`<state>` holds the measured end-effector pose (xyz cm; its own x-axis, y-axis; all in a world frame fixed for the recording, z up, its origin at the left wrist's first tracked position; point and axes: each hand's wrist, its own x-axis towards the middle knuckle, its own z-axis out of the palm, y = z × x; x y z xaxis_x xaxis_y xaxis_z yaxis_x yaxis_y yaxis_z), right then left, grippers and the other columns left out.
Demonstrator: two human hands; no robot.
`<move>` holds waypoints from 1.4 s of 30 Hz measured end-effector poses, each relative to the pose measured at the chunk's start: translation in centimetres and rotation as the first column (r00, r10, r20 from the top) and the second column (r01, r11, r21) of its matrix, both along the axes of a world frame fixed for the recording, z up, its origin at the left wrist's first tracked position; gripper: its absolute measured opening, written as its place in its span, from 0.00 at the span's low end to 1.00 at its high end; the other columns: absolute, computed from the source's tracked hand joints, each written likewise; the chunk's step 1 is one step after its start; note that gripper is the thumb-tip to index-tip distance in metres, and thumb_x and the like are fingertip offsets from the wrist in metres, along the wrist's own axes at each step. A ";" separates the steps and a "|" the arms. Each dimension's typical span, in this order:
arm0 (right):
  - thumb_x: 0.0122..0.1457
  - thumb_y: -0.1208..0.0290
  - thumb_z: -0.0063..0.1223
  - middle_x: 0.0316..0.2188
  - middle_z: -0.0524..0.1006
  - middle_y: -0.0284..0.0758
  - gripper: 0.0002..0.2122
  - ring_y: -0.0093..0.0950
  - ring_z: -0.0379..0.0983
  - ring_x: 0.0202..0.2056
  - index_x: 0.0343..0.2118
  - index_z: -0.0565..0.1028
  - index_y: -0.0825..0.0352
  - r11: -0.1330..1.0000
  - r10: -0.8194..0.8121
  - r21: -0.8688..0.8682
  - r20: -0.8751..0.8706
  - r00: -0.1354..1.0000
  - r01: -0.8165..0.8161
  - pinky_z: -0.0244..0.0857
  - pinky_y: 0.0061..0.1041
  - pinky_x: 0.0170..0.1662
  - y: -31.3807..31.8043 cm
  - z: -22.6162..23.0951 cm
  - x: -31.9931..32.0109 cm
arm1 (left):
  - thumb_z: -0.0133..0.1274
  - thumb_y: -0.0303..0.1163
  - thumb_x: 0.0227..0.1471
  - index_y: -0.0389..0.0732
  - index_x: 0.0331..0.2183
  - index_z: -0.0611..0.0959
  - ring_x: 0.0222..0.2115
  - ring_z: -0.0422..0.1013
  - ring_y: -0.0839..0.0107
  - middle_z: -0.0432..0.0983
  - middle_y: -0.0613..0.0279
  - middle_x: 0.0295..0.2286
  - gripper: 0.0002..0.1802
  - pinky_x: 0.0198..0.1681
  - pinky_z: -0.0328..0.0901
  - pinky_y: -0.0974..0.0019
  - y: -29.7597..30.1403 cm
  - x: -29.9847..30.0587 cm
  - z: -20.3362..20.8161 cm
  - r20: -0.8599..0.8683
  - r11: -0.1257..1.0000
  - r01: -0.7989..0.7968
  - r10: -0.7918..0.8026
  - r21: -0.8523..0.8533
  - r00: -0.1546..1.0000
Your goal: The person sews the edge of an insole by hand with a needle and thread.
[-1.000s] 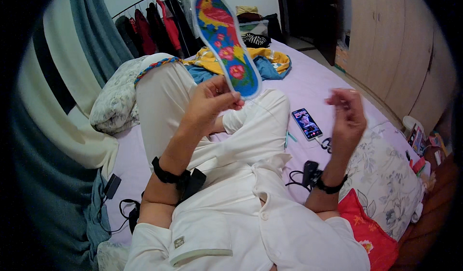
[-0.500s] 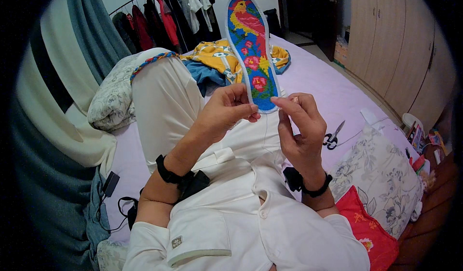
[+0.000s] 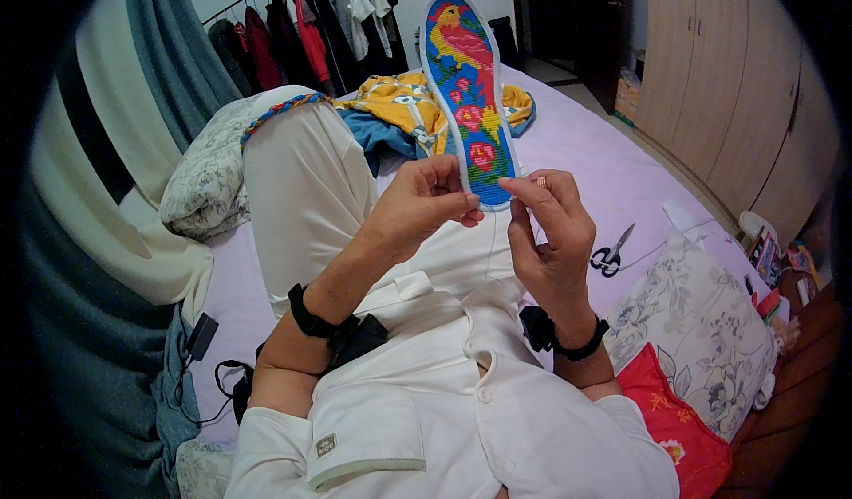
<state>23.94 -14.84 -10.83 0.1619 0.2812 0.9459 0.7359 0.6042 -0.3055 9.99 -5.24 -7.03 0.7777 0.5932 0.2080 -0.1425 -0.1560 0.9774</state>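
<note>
Left hand (image 3: 426,199) pinching the lower left edge of a long, blue-ground insole with a white rim (image 3: 472,113).

Its thumb and fingers are closed on that edge; the right hand (image 3: 552,228) is partly curled, its forefinger tip touching the insole's lower right part, though whether it pinches anything cannot be told. The insole stands nearly upright above the lap, its face showing a red and yellow bird over pink flowers, and a thin pale thread (image 3: 492,243) hangs below its bottom end. Black bands circle both wrists. Beyond the right hand, black-handled metal scissors (image 3: 611,252) lie slightly open on the lilac bedsheet (image 3: 581,131); behind the insole, a yellow and blue patterned cloth (image 3: 398,102) lies crumpled.
</note>
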 end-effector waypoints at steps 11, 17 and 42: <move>0.36 0.91 0.47 0.26 0.66 0.41 0.17 0.34 0.65 0.30 0.33 0.72 0.70 1.000 0.031 0.004 0.001 1.000 -0.031 0.61 0.26 0.29 0.1 -0.1 -0.1 | 0.54 0.25 0.43 0.34 0.38 0.74 0.28 0.70 0.76 0.73 0.61 0.31 0.16 0.34 0.66 0.73 0.0 0.0 -0.2 0.006 0.999 0.022 -0.022 0.025 1.000; 0.35 0.89 0.47 0.25 0.66 0.41 0.16 0.36 0.64 0.30 0.32 0.72 0.71 1.000 -0.001 -0.005 0.026 1.000 0.001 0.61 0.29 0.31 0.0 0.0 -0.4 | 0.53 0.23 0.44 0.33 0.37 0.73 0.28 0.71 0.74 0.73 0.59 0.29 0.14 0.34 0.68 0.71 -0.1 0.3 -0.2 -0.010 0.999 -0.011 0.011 0.041 1.000; 0.50 0.70 0.53 0.32 0.73 0.30 0.12 0.18 0.67 0.34 0.38 0.71 0.68 0.126 0.481 0.128 -0.875 -0.052 -0.984 0.61 0.17 0.37 3.6 -2.3 1.4 | 0.54 0.29 0.44 0.34 0.32 0.76 0.27 0.69 0.75 0.74 0.59 0.27 0.12 0.31 0.63 0.73 -0.6 -0.9 2.1 -0.174 0.991 0.020 0.003 0.129 0.985</move>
